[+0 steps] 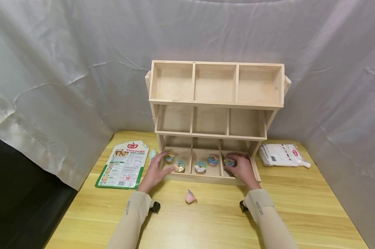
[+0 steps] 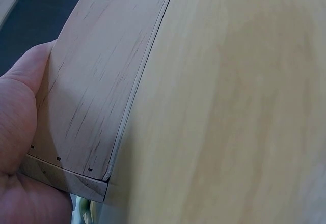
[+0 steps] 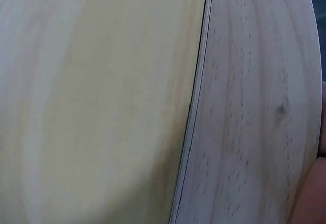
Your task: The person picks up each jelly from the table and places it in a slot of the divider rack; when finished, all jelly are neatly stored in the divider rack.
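In the head view, my right hand (image 1: 243,170) holds a small jelly cup (image 1: 229,162) between fingers and thumb in the bottom right compartment of a wooden shelf (image 1: 203,179). My left hand (image 1: 155,173) reaches over the bottom left corner, fingers spread. Its fingertips are near one jelly cup (image 1: 168,158), its thumb beside another with a yellowish lid (image 1: 179,166). The bottom middle compartment has two more cups, one pale-lidded (image 1: 200,167), one blue-rimmed (image 1: 212,159). A pink jelly cup (image 1: 190,197) lies tipped on the table. Both wrist views mostly show wooden boards, hiding the cups.
The shelf has three tiers, each divided into three compartments. At left lies a flat green-and-white package (image 1: 123,165), with a pale oval item (image 1: 152,154) beside it. A white plastic packet (image 1: 282,155) lies at right. Grey curtains (image 1: 81,45) surround the wooden table (image 1: 212,221).
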Demonstrator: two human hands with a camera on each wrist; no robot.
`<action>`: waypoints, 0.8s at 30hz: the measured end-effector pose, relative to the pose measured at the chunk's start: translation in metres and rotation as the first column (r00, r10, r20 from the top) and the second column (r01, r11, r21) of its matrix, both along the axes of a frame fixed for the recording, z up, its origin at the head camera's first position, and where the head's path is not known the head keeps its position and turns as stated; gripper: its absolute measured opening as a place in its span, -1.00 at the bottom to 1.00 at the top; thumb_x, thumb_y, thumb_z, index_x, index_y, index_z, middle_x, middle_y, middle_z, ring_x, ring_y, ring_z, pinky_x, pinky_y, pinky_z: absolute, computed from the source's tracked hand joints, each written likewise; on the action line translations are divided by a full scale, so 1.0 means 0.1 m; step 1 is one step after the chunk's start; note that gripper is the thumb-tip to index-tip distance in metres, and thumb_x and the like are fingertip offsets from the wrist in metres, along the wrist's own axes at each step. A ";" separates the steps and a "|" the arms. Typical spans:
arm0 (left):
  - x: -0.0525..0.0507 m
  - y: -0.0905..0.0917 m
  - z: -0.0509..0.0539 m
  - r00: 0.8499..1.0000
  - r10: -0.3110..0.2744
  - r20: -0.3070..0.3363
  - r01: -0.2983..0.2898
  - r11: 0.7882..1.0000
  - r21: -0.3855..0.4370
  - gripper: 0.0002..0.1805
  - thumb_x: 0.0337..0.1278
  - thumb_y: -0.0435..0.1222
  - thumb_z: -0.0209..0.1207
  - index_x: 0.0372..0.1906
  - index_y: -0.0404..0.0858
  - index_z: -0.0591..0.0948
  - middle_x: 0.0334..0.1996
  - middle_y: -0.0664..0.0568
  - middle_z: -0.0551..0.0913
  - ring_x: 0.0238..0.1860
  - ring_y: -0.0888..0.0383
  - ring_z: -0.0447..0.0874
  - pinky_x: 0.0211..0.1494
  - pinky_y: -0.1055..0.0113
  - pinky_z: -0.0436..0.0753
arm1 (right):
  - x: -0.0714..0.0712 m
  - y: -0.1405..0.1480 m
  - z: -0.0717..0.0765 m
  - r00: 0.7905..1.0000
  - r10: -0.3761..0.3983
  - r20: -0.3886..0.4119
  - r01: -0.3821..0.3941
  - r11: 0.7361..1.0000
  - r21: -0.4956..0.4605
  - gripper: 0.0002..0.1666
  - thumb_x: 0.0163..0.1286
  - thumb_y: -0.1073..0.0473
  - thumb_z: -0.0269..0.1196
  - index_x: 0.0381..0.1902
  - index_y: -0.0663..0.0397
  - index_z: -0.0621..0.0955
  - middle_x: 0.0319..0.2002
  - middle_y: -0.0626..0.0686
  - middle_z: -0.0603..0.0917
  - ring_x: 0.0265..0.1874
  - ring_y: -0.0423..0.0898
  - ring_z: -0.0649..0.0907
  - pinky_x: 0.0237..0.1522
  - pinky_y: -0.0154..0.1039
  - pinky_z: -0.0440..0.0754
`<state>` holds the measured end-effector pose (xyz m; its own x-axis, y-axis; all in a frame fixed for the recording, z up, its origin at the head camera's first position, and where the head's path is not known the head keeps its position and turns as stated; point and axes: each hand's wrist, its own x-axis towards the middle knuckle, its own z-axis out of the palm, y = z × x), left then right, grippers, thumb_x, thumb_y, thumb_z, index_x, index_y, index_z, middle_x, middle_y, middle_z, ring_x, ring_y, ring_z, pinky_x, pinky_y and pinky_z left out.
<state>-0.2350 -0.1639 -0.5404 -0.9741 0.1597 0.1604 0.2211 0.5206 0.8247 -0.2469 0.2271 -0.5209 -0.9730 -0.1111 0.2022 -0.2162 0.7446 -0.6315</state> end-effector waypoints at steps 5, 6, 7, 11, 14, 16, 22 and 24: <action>0.00 0.00 0.00 1.000 0.003 0.005 -0.003 1.000 -0.002 -0.12 0.18 -0.11 0.45 0.56 -0.13 0.33 0.58 -0.14 0.25 0.58 -0.23 0.13 0.62 -0.23 0.17 | 0.00 0.00 0.00 1.000 0.007 0.010 -0.007 1.000 0.004 -0.40 0.24 0.24 0.52 0.23 0.28 0.64 0.16 0.34 0.69 0.13 0.32 0.66 0.21 0.27 0.60; 0.00 0.00 0.00 1.000 0.003 0.004 -0.003 1.000 -0.001 -0.12 0.19 -0.11 0.45 0.56 -0.14 0.33 0.58 -0.14 0.25 0.58 -0.23 0.13 0.62 -0.23 0.17 | 0.00 0.00 0.00 1.000 0.008 0.013 -0.008 1.000 0.005 -0.40 0.24 0.23 0.51 0.23 0.28 0.64 0.16 0.34 0.68 0.14 0.32 0.65 0.21 0.27 0.59; 0.00 0.01 -0.01 1.000 0.002 -0.001 -0.002 1.000 0.002 -0.12 0.19 -0.12 0.45 0.56 -0.15 0.33 0.57 -0.16 0.26 0.58 -0.24 0.13 0.62 -0.23 0.18 | 0.00 0.00 0.00 1.000 0.007 0.017 -0.007 1.000 0.005 -0.39 0.25 0.23 0.51 0.24 0.27 0.64 0.17 0.34 0.68 0.14 0.33 0.65 0.22 0.27 0.59; -0.01 0.01 -0.01 1.000 0.000 -0.016 0.000 1.000 0.008 -0.13 0.18 -0.13 0.45 0.55 -0.19 0.33 0.56 -0.19 0.27 0.56 -0.27 0.15 0.60 -0.26 0.20 | -0.01 -0.01 0.00 1.000 0.006 0.028 -0.006 1.000 0.010 -0.38 0.25 0.19 0.52 0.25 0.25 0.64 0.18 0.35 0.67 0.14 0.33 0.64 0.21 0.27 0.60; 0.00 0.01 0.00 1.000 0.001 -0.018 -0.001 1.000 0.003 -0.13 0.18 -0.14 0.46 0.54 -0.18 0.34 0.55 -0.20 0.28 0.56 -0.28 0.16 0.59 -0.28 0.19 | -0.01 -0.01 0.00 0.999 0.006 0.031 -0.006 1.000 0.016 -0.37 0.25 0.16 0.52 0.25 0.24 0.64 0.18 0.35 0.67 0.13 0.32 0.65 0.20 0.26 0.61; 0.00 0.02 0.00 1.000 0.004 -0.012 -0.004 1.000 0.002 -0.14 0.18 -0.14 0.46 0.54 -0.17 0.34 0.55 -0.19 0.28 0.56 -0.27 0.16 0.60 -0.26 0.18 | -0.01 -0.01 0.00 0.999 0.005 0.032 -0.005 1.000 0.017 -0.37 0.26 0.16 0.52 0.25 0.23 0.64 0.18 0.34 0.67 0.12 0.31 0.65 0.19 0.25 0.62; -0.01 0.02 0.00 1.000 0.008 -0.013 -0.008 1.000 0.005 -0.13 0.18 -0.14 0.46 0.55 -0.17 0.34 0.56 -0.19 0.27 0.56 -0.27 0.15 0.60 -0.27 0.18 | 0.00 -0.02 0.01 1.000 0.004 0.021 -0.004 1.000 0.025 -0.38 0.26 0.15 0.51 0.25 0.24 0.64 0.16 0.35 0.67 0.07 0.30 0.67 0.14 0.25 0.63; -0.01 0.02 0.00 1.000 0.007 -0.015 -0.007 1.000 0.007 -0.13 0.18 -0.14 0.46 0.54 -0.17 0.34 0.55 -0.20 0.27 0.56 -0.28 0.15 0.60 -0.28 0.18 | 0.00 -0.03 0.01 1.000 0.003 0.019 -0.003 1.000 0.030 -0.38 0.27 0.16 0.50 0.25 0.24 0.64 0.16 0.36 0.67 0.06 0.30 0.67 0.12 0.25 0.64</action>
<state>-0.2356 -0.1622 -0.5409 -0.9726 0.1513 0.1762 0.2298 0.5168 0.8247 -0.2466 0.2241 -0.5196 -0.9763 -0.1197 0.1802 -0.2067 0.7624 -0.6133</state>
